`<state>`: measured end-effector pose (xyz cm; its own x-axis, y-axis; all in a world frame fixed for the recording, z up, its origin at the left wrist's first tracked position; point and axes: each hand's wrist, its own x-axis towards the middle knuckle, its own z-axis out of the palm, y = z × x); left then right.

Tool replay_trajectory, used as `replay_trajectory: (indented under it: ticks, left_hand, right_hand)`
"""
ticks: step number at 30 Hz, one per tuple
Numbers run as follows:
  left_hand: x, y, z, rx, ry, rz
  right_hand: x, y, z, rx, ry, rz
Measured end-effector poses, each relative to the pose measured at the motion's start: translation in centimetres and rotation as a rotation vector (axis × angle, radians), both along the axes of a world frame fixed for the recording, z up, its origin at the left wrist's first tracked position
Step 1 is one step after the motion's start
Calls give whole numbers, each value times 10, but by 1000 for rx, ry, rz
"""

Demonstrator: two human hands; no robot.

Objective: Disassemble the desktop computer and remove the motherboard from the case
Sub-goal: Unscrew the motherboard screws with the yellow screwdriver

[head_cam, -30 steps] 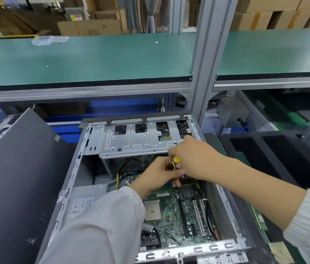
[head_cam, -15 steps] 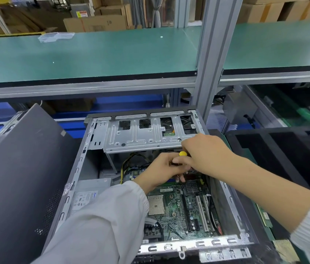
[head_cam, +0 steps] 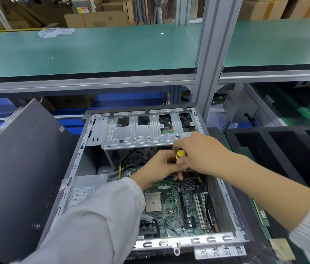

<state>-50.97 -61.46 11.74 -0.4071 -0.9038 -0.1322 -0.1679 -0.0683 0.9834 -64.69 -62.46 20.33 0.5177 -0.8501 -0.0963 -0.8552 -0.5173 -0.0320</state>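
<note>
An open grey computer case (head_cam: 74, 166) lies on its side in front of me. The green motherboard (head_cam: 171, 208) sits inside it, with an empty CPU socket and white slots. A silver drive cage (head_cam: 140, 134) spans the case's far end. Over the board's far edge my right hand (head_cam: 201, 151) grips a screwdriver with a yellow and black handle (head_cam: 180, 153), held upright. My left hand (head_cam: 160, 166) is closed around the lower part of the screwdriver, just below the handle. The tool's tip is hidden by my fingers.
The removed dark side panel (head_cam: 17, 180) leans at the left of the case. A black foam tray (head_cam: 276, 147) stands at the right, with a green board (head_cam: 261, 212) beside the case. A power supply (head_cam: 85, 189) sits inside the case's left. An aluminium post (head_cam: 211, 54) rises behind.
Both hands have stayed together on the screwdriver over the board's far edge. More of the yellow handle shows between them now; the view has shifted slightly.
</note>
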Motion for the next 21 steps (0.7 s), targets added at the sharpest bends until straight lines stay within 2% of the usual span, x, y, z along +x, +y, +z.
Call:
replay_trajectory:
  ticks: [4,9,14,19,21]
  left_hand:
    - [0,-1,0,-4,0,-17]
    - [-1,-2,-4,11,8,-6]
    - [0,-2,-3,-7,1,-25]
    - [0,-2,-3,1,-21,1]
    - [1,-1,-1,4,-36,-13]
  right_hand:
    - [3,-1,-1,-151,127,-18]
    - [2,0,0,-3,63,28]
    - [8,3,-1,-144,128,-29]
    - [8,5,0,10,55,21]
    - [9,6,1,-39,69,-25]
